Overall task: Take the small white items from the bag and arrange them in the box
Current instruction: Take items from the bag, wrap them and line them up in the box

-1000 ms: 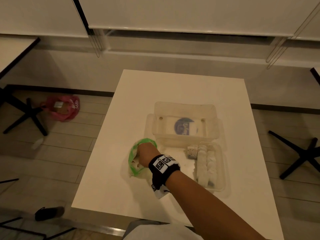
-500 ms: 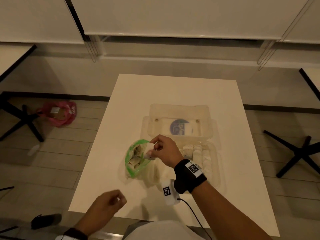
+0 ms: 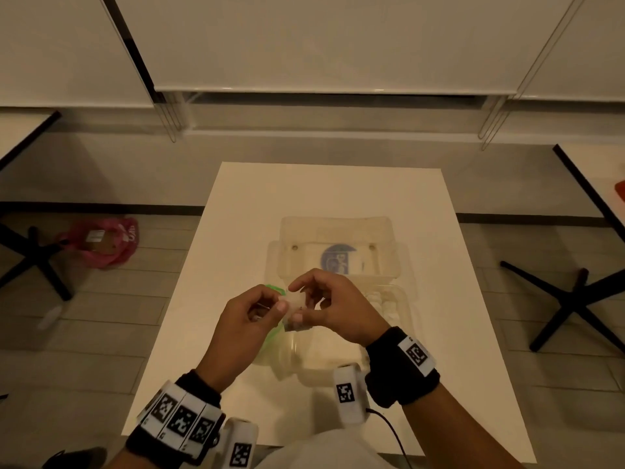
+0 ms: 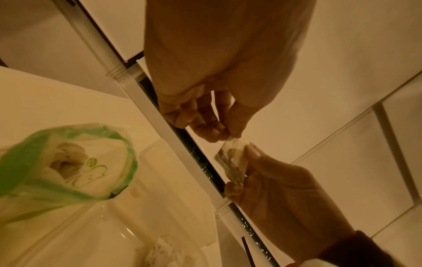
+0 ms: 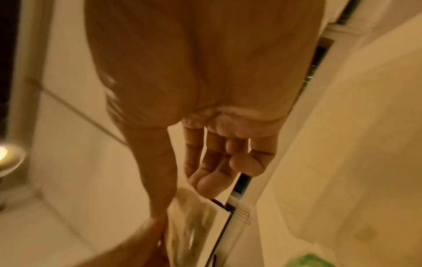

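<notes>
Both hands now meet at frame centre, left hand and right hand pinching one small white clear-wrapped item, hiding the green-rimmed plastic bag and part of the clear plastic box.

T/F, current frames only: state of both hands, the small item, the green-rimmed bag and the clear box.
1. Both hands pinch the same small item. True: the left hand and the right hand hold the small white item between their fingertips.
2. The small item lies in the box. False: it is held up in the air above the table.
3. The bag is sealed shut. False: the green-rimmed bag stands open, with contents showing inside.
4. The clear box already holds white pieces. True.
5. The box lid is closed. False: the lid is folded back open.
</notes>
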